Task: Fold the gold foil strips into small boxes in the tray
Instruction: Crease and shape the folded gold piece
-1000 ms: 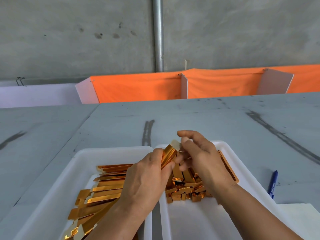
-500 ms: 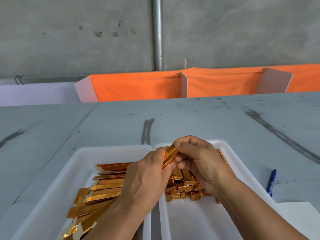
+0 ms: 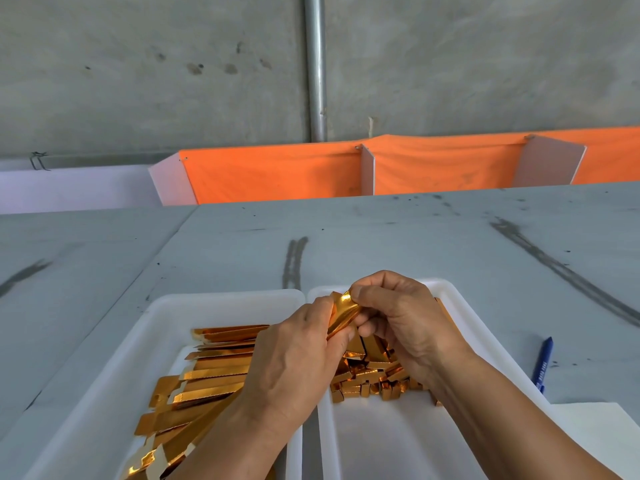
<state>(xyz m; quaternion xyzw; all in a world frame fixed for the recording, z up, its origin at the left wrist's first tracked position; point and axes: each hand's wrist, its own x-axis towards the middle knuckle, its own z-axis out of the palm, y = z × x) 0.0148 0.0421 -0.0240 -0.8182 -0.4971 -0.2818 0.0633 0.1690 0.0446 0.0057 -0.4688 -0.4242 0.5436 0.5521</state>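
The gold foil strip [image 3: 343,315] is held above the right tray [image 3: 488,341], clamped between the fingers of the left hand [image 3: 294,362] and the right hand [image 3: 398,317]. Folding is judged half done; next, its free end must be tucked in.

Two bare forearms are seen, the left forearm [image 3: 235,445] at 6 o'clock of the frame and the right forearm [image 3: 519,420] at 5 o'clock. Raised veins and tendon lines are shown across the back of the left hand [image 3: 294,362] (most plainly below the knuckles). Creased knuckles are shown on the right hand [image 3: 405,323].
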